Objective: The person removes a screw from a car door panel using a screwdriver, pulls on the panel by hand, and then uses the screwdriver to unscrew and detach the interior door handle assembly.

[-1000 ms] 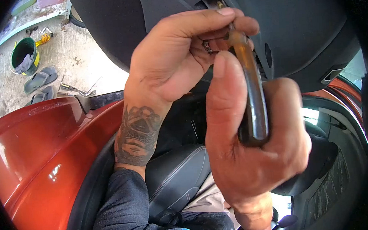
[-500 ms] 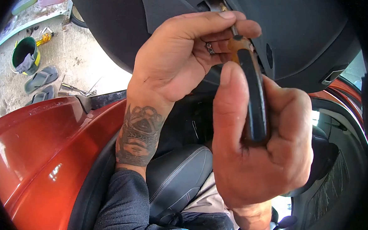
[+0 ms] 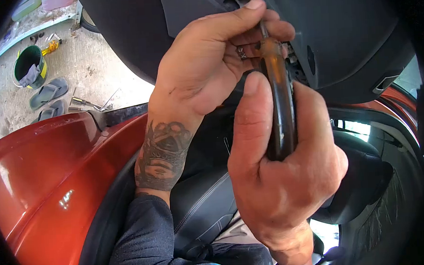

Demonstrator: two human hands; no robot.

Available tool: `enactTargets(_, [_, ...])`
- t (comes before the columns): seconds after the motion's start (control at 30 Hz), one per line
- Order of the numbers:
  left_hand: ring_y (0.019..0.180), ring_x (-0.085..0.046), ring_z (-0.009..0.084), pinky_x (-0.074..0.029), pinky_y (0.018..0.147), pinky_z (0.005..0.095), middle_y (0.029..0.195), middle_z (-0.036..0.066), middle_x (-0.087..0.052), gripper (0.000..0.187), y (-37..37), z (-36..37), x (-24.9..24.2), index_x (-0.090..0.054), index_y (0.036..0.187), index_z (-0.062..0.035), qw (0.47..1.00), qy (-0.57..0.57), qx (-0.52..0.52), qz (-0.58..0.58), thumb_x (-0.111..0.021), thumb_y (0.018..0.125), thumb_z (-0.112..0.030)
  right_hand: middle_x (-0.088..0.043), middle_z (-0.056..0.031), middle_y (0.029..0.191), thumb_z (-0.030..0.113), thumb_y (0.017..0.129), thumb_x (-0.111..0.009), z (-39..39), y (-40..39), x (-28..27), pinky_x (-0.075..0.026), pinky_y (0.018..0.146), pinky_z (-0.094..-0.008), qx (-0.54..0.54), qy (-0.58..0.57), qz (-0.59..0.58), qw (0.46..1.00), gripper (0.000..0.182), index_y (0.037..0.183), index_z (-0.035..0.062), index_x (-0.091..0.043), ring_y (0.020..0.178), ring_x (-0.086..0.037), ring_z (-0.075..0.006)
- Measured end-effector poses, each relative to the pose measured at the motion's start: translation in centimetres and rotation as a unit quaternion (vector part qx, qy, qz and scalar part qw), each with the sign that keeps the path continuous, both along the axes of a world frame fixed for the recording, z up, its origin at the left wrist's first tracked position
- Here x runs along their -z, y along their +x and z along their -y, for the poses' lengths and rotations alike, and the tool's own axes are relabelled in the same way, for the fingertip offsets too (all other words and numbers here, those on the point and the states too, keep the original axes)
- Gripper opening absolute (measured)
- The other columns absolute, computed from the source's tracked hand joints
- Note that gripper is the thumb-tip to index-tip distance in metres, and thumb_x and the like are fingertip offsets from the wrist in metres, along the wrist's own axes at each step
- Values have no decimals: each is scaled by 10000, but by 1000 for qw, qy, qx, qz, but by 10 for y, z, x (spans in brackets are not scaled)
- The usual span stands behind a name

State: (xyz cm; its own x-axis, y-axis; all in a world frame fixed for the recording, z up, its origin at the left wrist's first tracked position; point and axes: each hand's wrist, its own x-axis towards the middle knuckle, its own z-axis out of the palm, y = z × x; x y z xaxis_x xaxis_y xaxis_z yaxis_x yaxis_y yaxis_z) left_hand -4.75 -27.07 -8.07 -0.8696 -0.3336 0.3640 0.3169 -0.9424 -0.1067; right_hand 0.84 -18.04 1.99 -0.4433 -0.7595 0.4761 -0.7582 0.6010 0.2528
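Note:
My right hand (image 3: 291, 176) is wrapped round the black and amber handle of a screwdriver (image 3: 278, 100), with the thumb lying along it. The metal shaft points up towards a gap in the dark car panel (image 3: 350, 34). Around that shaft, close above the handle, the thumb and fingers of my left hand (image 3: 203, 61) are closed; a ring shows on one finger. The screwdriver's tip is hidden behind the left thumb and the panel edge.
Orange-red car bodywork (image 3: 56, 174) curves along the left. A black seat (image 3: 201, 205) lies below my arms. Outside on the concrete are a dark bucket with a cloth (image 3: 30, 65), flip-flops (image 3: 49, 93), metal tools (image 3: 90, 104) and a yellow-handled tool (image 3: 50, 47).
My right hand has shifted slightly left and turned, and the screwdriver handle has rotated to show more amber. My left hand keeps its grip on the shaft, slightly higher in view.

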Motion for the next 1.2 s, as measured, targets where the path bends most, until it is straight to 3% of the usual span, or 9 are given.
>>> enactTargets(0.13, [869,-664,193,-507,799,319,924,142,-702,249,8,1,-4,-647,971,6,1000,8,17,16,-574,934,-229,-548,-45,535,219,902,-660,-1,-2,-1,-407,457,-223,19,-28,55,998,232,890,-10,-627,484,-558,-86])
enactTargets(0.23, [744,-677,179,-529,694,294,847,138,-709,215,14,-4,-10,-650,960,29,985,-77,-80,130,-569,919,-166,-544,-34,544,204,909,-652,-4,-5,1,-388,457,-220,-15,-69,78,994,224,890,-19,-636,484,-518,-64])
enactTargets(0.3, [617,-664,157,-517,569,270,772,130,-705,217,15,-10,-12,-652,955,63,876,-186,-336,291,-581,907,-136,-546,-32,549,195,907,-654,-8,-6,2,-385,461,-217,-18,-82,85,993,213,896,-18,-642,486,-517,-65])
enactTargets(0.37, [641,-627,120,-485,577,204,780,88,-689,170,13,-12,-8,-677,999,37,839,-207,-388,321,-599,902,-78,-546,-29,553,186,904,-658,-10,-8,4,-381,465,-212,-26,-87,76,993,206,906,-20,-645,488,-510,-65])
enactTargets(0.43, [649,-621,127,-481,578,228,771,78,-684,174,10,-13,-4,-666,1020,25,720,-310,-503,363,-603,894,-77,-545,-26,555,181,902,-661,-11,-8,4,-378,467,-207,-31,-86,66,994,203,913,-21,-646,489,-503,-64])
enactTargets(0.8, [670,-614,370,-481,619,453,730,204,-636,399,19,-4,-19,-535,1230,-51,333,-670,-464,474,-580,839,-115,-533,-26,568,168,892,-672,-12,-9,3,-375,478,-206,-31,-88,79,993,194,919,-23,-648,506,-475,-51])
enactTargets(0.9, [702,-592,442,-468,648,513,726,245,-608,485,20,-4,-23,-482,1292,-79,362,-692,-399,481,-570,817,-129,-548,-29,584,168,892,-672,-13,-11,2,-388,489,-204,-32,-84,77,993,205,938,-29,-642,516,-492,-53])
enactTargets(0.97, [717,-602,424,-471,663,497,714,231,-614,533,22,-6,-20,-448,1313,-80,417,-653,-464,430,-579,798,-120,-570,-35,607,168,893,-671,-16,-15,5,-404,505,-203,-54,-95,90,990,220,965,-36,-633,533,-514,-57])
enactTargets(1.2, [769,-599,418,-460,678,490,727,240,-612,482,27,2,-23,-475,1231,-37,423,-670,-462,399,-581,767,-108,-614,-59,672,184,894,-671,-17,-14,0,-437,548,-202,-61,-102,161,980,273,1028,-50,-622,583,-557,-70])
